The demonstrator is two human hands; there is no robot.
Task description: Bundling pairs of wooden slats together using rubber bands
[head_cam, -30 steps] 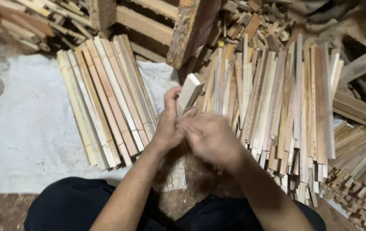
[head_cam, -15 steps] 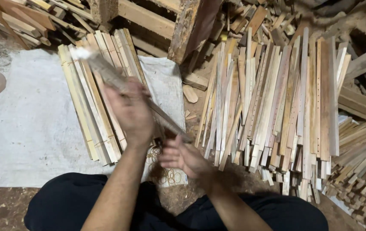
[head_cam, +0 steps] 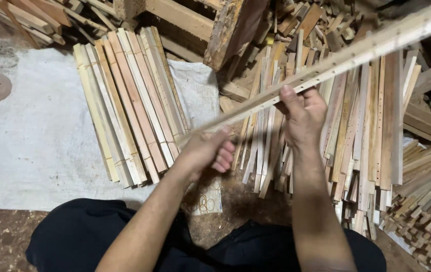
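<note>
Both hands close on one long drilled wooden slat [head_cam: 326, 65]: left hand [head_cam: 206, 151] at its near end, right hand [head_cam: 303, 113] mid-length, probably steadying it above the loose slat pile [head_cam: 356, 131].

A pale, matt wooden slat [head_cam: 336, 63], drilled with small holes, is gripped by bare hands. Raw, unvarnished wood strips [head_cam: 129, 100] are laid on coarse whitish woven cloth [head_cam: 29, 136]. Rough, bark-edged timber [head_cam: 233, 27] is seen behind.
</note>
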